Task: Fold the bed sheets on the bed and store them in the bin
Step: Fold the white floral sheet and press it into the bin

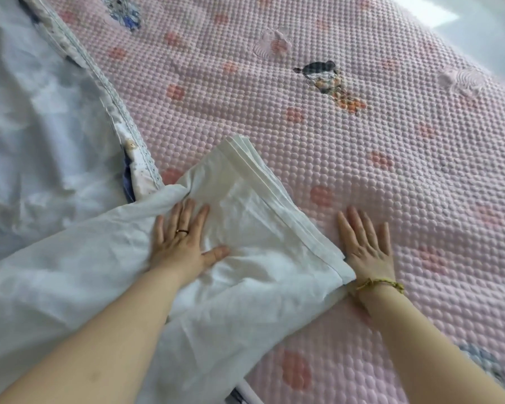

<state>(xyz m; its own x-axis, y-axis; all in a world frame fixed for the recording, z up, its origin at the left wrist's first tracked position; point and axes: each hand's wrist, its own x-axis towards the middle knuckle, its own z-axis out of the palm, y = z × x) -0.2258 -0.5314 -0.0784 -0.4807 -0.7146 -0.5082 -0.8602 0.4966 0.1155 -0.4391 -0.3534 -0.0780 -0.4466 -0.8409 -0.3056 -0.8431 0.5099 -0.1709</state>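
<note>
Pink quilted bed cover (362,170), dotted with coral spots, fills the view. One white sheet (260,228), folded into several layers, lies on it near left of centre, its stacked edges facing right. Two hands show. The left hand (181,240), wearing one ring (182,231), presses flat on the sheet, fingers (200,217) straight and spread. The right hand (368,249), one yellow bracelet (379,284) at its wrist, lies flat on the cover just beside the sheet's right edge, fingers likewise spread. One pale lace-trimmed duvet cover (41,126) lies bunched at left.
</note>
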